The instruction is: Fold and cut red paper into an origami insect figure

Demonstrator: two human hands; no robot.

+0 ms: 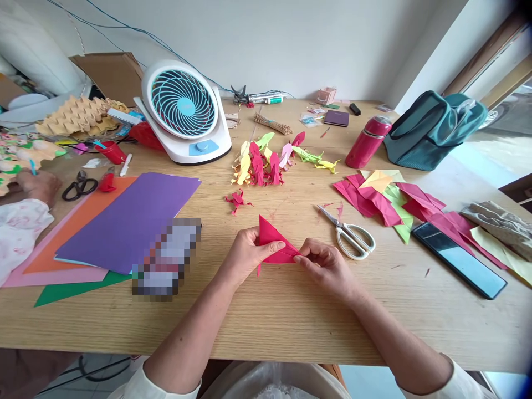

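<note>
A red folded paper point(272, 238), roughly triangular with a thin strip hanging below, is held between both hands just above the table's front part. My left hand point(249, 249) is closed on its left side, thumb lying flat across the front. With thumb and fingertips, my right hand point(324, 265) pinches the narrow right tip. White-handled scissors point(351, 235) lie open to the right of the paper. Beyond my hands sit a small red folded-paper figure point(238, 200) and a cluster of coloured paper figures point(258, 163).
Stacked coloured sheets point(128, 221) lie left, near a fan point(185, 113). At right are folded paper pieces point(374, 202), a phone point(461, 260), a red flask point(368, 143) and a teal bag point(434, 133). Another person's hand point(39, 185) works at far left.
</note>
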